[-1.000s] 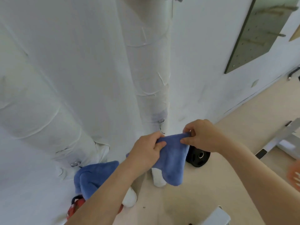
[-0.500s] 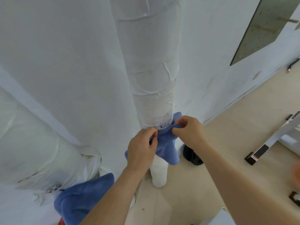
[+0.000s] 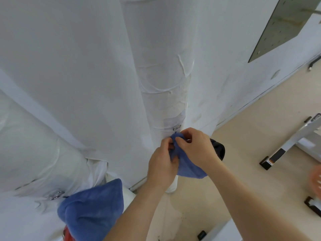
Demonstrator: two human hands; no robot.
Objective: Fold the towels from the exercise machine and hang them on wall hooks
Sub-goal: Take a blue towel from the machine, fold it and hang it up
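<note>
A small blue towel (image 3: 188, 168) hangs bunched between both hands, right in front of a white wrapped pillar (image 3: 161, 75). My left hand (image 3: 161, 164) grips its left side, fingers curled into the cloth. My right hand (image 3: 194, 146) pinches its top edge just below a small metal hook (image 3: 177, 127) on the pillar. The two hands touch each other. A second blue towel (image 3: 92, 206) hangs at the lower left from another metal hook (image 3: 56, 194) on the white wall.
A black weight plate (image 3: 219, 150) lies on the beige floor behind my right hand. A white exercise machine frame (image 3: 291, 141) stands at the right. A grey pegboard (image 3: 284, 26) is mounted high on the right wall. Something red (image 3: 66, 234) shows under the second towel.
The hands have drawn together, bunching the towel's top edge and lifting it close to the pillar hook. The view has shifted nearer to the wall.
</note>
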